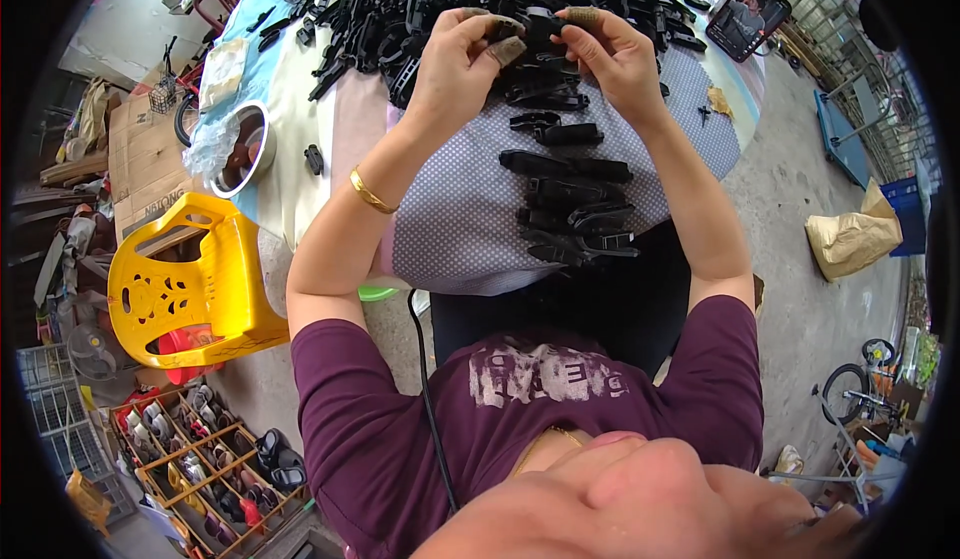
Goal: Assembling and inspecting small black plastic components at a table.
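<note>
Both of my hands are raised over the near edge of a big heap of small black plastic parts point(370, 19). My right hand point(615, 54) pinches a black plastic part point(541, 27) with a greyish end, between thumb and forefinger. Close by on its left, my left hand point(465, 59) has its thumb and fingers closed together; what they grip is hidden. Brown wraps cover some fingertips on both hands. Below the hands, a column of similar black pieces point(575, 166) runs toward me on the dotted grey cloth point(455, 199).
A phone point(748, 16) stands at the table's right edge. A white bowl point(262, 149) and a loose black piece point(314, 159) lie left. Beside the table are a yellow plastic chair point(225, 279) and a shoe rack point(200, 459). A paper sack point(855, 231) sits on the floor right. A black cable point(424, 379) hangs along my front.
</note>
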Motion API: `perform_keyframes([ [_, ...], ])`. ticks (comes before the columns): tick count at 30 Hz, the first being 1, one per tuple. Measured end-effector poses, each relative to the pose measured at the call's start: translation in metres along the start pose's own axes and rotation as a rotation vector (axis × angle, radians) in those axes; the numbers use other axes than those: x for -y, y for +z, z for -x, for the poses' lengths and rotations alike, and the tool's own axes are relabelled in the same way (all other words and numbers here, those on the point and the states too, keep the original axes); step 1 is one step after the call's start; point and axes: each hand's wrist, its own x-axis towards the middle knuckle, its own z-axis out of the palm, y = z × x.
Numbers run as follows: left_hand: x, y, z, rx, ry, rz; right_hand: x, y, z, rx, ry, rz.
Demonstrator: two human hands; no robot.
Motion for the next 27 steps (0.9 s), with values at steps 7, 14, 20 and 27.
perform_keyframes([
  [7,0.002,0.006,0.004,0.132,-0.332,0.821,-0.003,0.01,0.001,0.058,-0.116,0.245],
  [14,0.001,0.013,0.006,0.116,-0.284,0.811,0.004,0.005,0.0,0.052,-0.163,0.43],
  [20,0.004,0.011,0.007,0.1,-0.31,0.792,0.009,0.01,-0.001,0.027,-0.452,0.703],
  [27,-0.002,0.005,0.004,0.099,-0.247,0.792,0.016,0.013,-0.003,-0.04,-0.409,0.591],
])
